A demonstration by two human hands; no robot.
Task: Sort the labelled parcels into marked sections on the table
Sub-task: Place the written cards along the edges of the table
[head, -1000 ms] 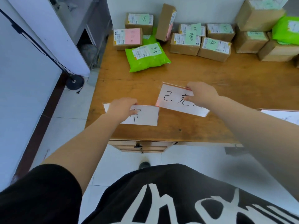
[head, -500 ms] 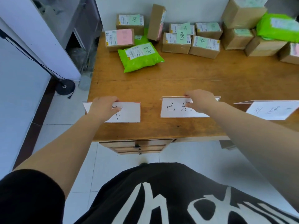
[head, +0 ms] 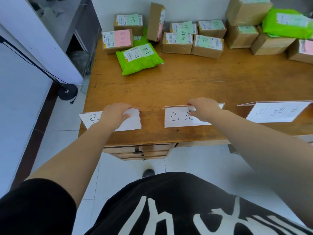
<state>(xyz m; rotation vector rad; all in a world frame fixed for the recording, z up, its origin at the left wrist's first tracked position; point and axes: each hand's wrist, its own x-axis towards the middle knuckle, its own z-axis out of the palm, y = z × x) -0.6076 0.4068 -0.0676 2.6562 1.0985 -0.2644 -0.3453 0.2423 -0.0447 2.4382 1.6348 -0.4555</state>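
A wooden table (head: pixel 194 82) fills the middle of the view, with drawers (head: pixel 140 152) seen under its near edge. White floor tiles (head: pixel 122 168) lie below it, and a black round stand base (head: pixel 67 92) with a slanted pole is seen on the floor to the left, beside a white cabinet (head: pixel 33 36).

Along the far edge of the table, against the wall, the parcels are gathered. Brown cardboard boxes are stacked at the far right (head: pixel 245 12), with a green mailer bag (head: pixel 288 22) lying on top of them. A row of smaller boxes with green labels (head: pixel 207 45) sits in the middle, 1 narrow box (head: pixel 155 21) is stood on end, and a box with a pink label (head: pixel 117 40) lies at the left. A second green mailer bag (head: pixel 138 58) rests just in front of that box, apart from the hands.

3 folded white cards with handwritten characters stand along the near edge. The right card (head: pixel 274 112) stands alone, untouched.

The left hand (head: pixel 115 114) is laid over the left card (head: pixel 132 121), fingers curled over its top fold and thumb against its face, so the card is gripped. The right hand (head: pixel 203 109) is held likewise over the middle card (head: pixel 179 117), fingers hooked on its upper edge. Both forearms are stretched forward from black sleeves.
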